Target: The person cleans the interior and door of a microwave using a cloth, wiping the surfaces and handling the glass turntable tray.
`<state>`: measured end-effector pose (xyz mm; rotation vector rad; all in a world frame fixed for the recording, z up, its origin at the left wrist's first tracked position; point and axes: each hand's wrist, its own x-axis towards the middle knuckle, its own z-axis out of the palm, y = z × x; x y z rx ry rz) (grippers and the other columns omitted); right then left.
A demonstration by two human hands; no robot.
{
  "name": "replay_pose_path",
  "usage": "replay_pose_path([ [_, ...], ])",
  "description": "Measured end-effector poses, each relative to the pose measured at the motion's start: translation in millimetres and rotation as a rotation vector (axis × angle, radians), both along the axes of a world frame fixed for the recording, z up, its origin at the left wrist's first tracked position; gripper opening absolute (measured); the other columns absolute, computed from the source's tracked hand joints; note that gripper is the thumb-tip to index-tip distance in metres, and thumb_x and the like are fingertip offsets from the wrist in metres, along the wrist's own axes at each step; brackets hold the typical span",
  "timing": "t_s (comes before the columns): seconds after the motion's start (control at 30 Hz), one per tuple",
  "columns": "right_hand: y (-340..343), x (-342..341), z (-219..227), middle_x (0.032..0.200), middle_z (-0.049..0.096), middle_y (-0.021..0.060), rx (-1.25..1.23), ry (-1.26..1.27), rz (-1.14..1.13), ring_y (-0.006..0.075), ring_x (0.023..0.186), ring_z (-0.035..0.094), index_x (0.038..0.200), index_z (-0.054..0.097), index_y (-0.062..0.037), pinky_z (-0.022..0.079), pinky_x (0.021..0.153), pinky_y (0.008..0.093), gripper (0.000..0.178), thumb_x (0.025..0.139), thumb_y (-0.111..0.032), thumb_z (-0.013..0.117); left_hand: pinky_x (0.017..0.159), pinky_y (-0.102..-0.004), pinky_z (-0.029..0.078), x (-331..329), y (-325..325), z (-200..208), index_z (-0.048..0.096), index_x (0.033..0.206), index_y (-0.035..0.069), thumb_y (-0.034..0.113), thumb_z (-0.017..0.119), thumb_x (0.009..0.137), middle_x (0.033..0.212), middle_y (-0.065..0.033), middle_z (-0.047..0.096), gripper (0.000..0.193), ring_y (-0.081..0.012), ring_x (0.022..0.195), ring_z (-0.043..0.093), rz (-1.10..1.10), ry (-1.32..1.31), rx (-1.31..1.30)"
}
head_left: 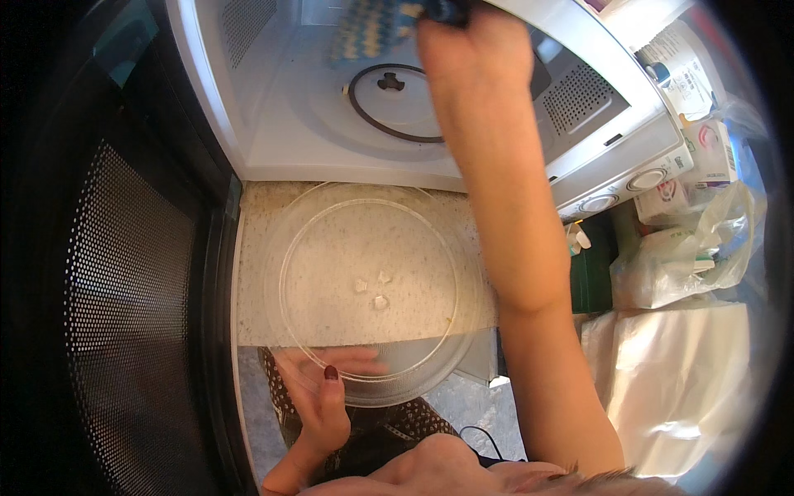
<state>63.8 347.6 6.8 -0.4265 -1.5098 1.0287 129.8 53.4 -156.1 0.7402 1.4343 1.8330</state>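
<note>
With its thumb on top and fingers showing through from beneath, my left hand (324, 403) grips the near rim of a clear glass microwave turntable plate (331, 248). Most of the plate rests over the counter, and its near part sticks out past the edge. My right arm reaches into the open microwave (289, 161). There my right hand (484, 41) is closed on a blue and cream textured cloth (370, 31), smeared by motion; something dark also shows at the fingers. On the cavity floor below sit the dark roller ring (354, 103) and the small turntable coupler (391, 81).
The black microwave door (132, 264) hangs open along the left. Control knobs (647, 179) face out at the right. Beyond them are small boxes (711, 153), a plastic bag (686, 256) and a pale paper bag (674, 364). The counter edge (256, 343) runs under the plate.
</note>
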Motion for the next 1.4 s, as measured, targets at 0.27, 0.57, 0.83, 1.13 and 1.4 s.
replay_pose_path([
  [0.27,18,13,8,0.122,0.063,0.0062,-0.509,0.701,0.373,0.0211,0.113,0.057,0.121,0.057,-0.0077,0.044,0.1,0.0392,0.027,0.098,-0.018,0.051,0.081,-0.0397,0.053,0,1,-4,0.023,0.124,0.002,0.012,0.032,0.096,0.103,-0.0255,0.063,0.031,-0.0308,0.083,0.069,-0.013,-0.01,0.087],
  [0.57,3,67,-15,0.131,0.046,0.0154,-0.308,0.551,0.048,0.0295,0.112,0.047,0.136,0.033,0.0003,0.037,0.101,0.0352,0.044,0.093,-0.003,0.045,0.081,-0.0379,0.053,0,0,-1,0.016,0.132,-0.001,0.006,0.032,0.097,0.105,-0.0273,0.062,0.039,-0.0306,0.085,0.068,0.003,-0.047,0.161],
  [0.83,33,77,-51,0.127,0.042,0.0299,0.923,-0.674,-0.916,0.0403,0.112,0.048,0.128,0.038,0.014,0.038,0.1,0.0409,0.056,0.075,0.007,0.053,0.079,-0.0372,0.055,4,4,0,0.015,0.136,-0.001,0.004,0.03,0.097,0.104,-0.0275,0.062,0.041,-0.0313,0.082,0.068,0.029,-0.08,0.208],
  [1.13,131,48,-14,0.124,0.057,0.0206,1.319,-1.333,-1.192,0.0338,0.117,0.053,0.118,0.06,0.0056,0.043,0.093,0.0499,0.042,0.082,-0.016,0.058,0.081,-0.0387,0.054,3,0,-1,0.006,0.141,0.0,0.002,0.031,0.097,0.106,-0.0278,0.061,0.051,-0.0319,0.085,0.068,-0.019,-0.133,0.206],
  [1.4,93,41,-28,0.115,0.066,0.0141,1.074,-2.115,-0.71,0.0309,0.107,0.06,0.103,0.072,-0.0048,0.044,0.089,0.048,0.026,0.084,-0.018,0.059,0.081,-0.0379,0.054,2,3,5,0.01,0.138,-0.001,0.001,0.031,0.097,0.107,-0.0268,0.061,0.046,-0.0308,0.086,0.068,0.058,-0.013,0.191],
])
